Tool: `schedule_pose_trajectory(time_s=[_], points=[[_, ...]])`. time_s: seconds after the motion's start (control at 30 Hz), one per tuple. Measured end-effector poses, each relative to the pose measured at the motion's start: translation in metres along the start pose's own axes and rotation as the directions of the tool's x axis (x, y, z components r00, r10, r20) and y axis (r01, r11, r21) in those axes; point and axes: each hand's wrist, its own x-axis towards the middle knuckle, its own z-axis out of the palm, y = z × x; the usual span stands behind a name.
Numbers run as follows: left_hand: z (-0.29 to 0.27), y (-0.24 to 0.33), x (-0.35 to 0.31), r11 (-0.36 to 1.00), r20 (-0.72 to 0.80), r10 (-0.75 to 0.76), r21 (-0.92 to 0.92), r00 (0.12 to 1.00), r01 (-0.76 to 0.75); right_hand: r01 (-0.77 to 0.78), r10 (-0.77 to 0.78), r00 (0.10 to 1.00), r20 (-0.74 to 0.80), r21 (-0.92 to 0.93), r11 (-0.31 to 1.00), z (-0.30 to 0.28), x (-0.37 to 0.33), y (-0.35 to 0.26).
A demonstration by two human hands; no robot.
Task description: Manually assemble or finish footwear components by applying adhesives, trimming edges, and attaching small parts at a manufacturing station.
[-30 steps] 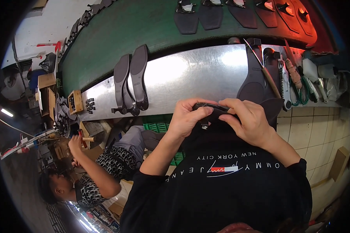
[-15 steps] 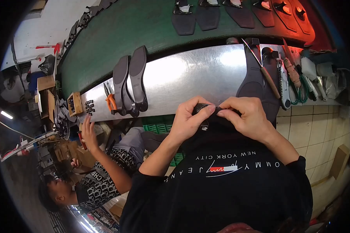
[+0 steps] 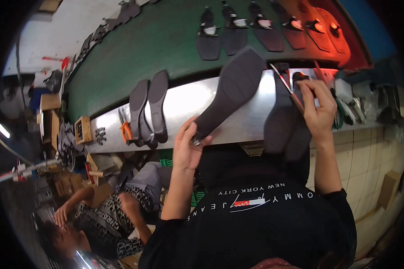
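Note:
My left hand [image 3: 187, 145] grips a dark grey shoe sole [image 3: 233, 85] by its narrow end. The sole slants up and right above the metal bench top, its broad end over the green surface. My right hand [image 3: 319, 105] is at the bench's right side, thumb and fingers curled in a pinch beside a pointed tool [image 3: 283, 80] with a brown handle. What the fingertips hold, if anything, is hidden. Under the tool lie more dark soles [image 3: 280, 121], one with a black part [image 3: 300, 76] at its far end, close to my fingertips.
Two soles [image 3: 158, 105] and orange-handled pliers [image 3: 126, 131] lie left on the metal bench [image 3: 188, 94], near a small wooden box [image 3: 82, 130]. Several sandals [image 3: 234, 38] stand on the green belt [image 3: 166, 49], some under red light. A co-worker [image 3: 116, 210] sits at lower left.
My hands have parted from a small black piece held together at my chest. The left now holds a sole out over the bench; the right has moved up and right to the tools.

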Motion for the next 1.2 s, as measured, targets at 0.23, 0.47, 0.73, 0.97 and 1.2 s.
schedule_pose_trajectory(time_s=[0.23, 0.47, 0.73, 0.97, 1.2], points=[[-0.007, -0.037, 0.018, 0.937, 0.022, -0.265, -0.23, 0.964, 0.263, 0.182, -0.147, 0.983, 0.11, -0.45, 0.874, 0.025, -0.025, 0.059], [0.004, -0.041, 0.02, 0.743, 0.0, -0.441, -0.561, 0.897, 0.365, 0.0, -0.029, 0.981, 0.193, 0.15, 0.989, 0.023, -0.044, 0.003], [0.037, -0.049, 0.016, 0.63, 0.228, -0.482, -0.58, 0.846, 0.516, -0.433, 0.051, 0.69, 0.722, 0.355, 0.829, 0.059, -0.083, -0.034], [0.033, -0.06, 0.014, 0.658, 0.27, -0.442, -0.551, 0.855, 0.514, -0.401, -0.001, 0.7, 0.714, 0.394, 0.827, 0.065, -0.084, -0.018], [0.049, -0.049, 0.001, 0.848, 0.118, -0.418, -0.306, 0.901, 0.434, -0.71, 0.124, 0.621, 0.774, 0.488, 0.508, 0.057, -0.069, -0.016]])
